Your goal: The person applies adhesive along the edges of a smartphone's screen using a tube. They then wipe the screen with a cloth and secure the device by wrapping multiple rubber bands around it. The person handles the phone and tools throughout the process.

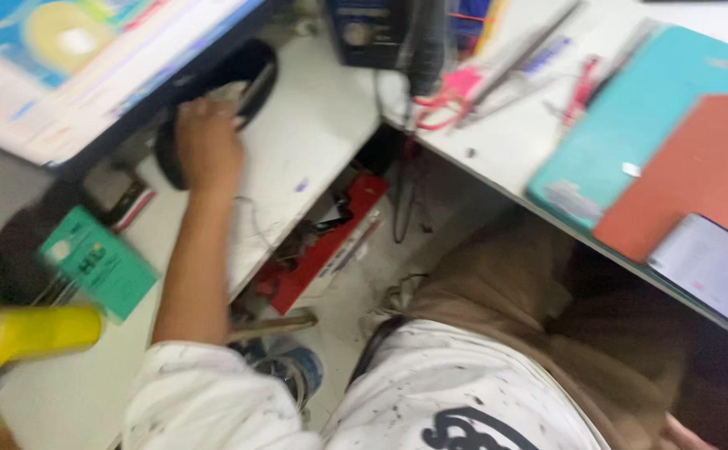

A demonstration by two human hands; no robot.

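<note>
Left hand [207, 143]: stretched across the white table [297, 142], fingers curled onto a black rounded object [247, 75] near the table's far edge; grip blurred, cannot tell.
Right hand: out of view.
Nearby: green box [97, 262], yellow object [35, 336].

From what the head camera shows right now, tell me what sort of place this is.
Probably a cluttered repair or hobby workbench. White tables meet in a corner, carrying hand tools and a dark blue device. The left hand rests on a black object.

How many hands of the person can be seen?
1. The left hand reaches to a black object on the white table. The right hand is out of view.
</note>
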